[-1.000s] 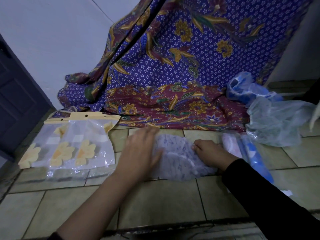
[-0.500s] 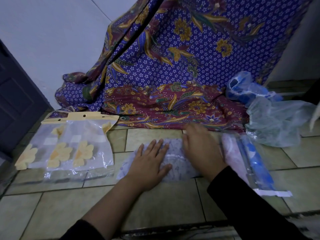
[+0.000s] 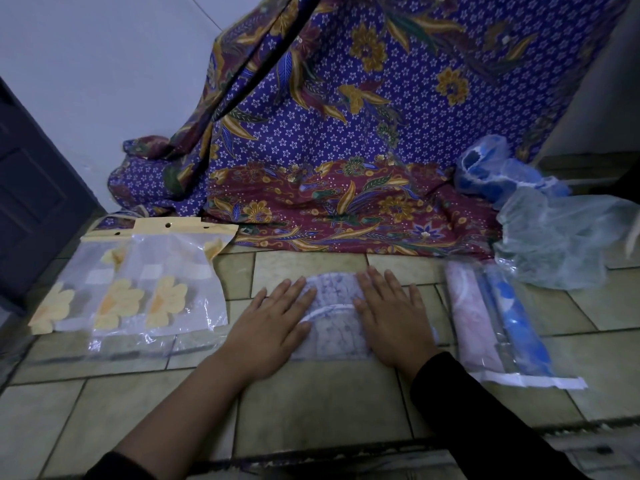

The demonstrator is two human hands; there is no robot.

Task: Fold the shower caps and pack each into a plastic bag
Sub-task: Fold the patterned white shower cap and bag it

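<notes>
A pale lilac patterned shower cap [image 3: 334,313] lies folded flat on the tiled floor in front of me. My left hand [image 3: 273,323] presses palm-down on its left side, fingers spread. My right hand [image 3: 391,320] presses flat on its right side. To the left lie clear plastic bags [image 3: 162,282] with yellow headers and yellow flower prints. On the right sit two packed bags, one with a pink folded cap [image 3: 471,323], one with a blue cap [image 3: 516,323].
A purple and maroon batik cloth [image 3: 346,150] drapes down the wall behind. Loose caps, one blue [image 3: 491,171] and one pale green [image 3: 557,237], are heaped at the right. A dark door [image 3: 31,202] stands at the left.
My right hand has slid from the cap's top right down onto its right side and now lies flat. My left hand has shifted slightly left. The cap looks narrower and flatter.
</notes>
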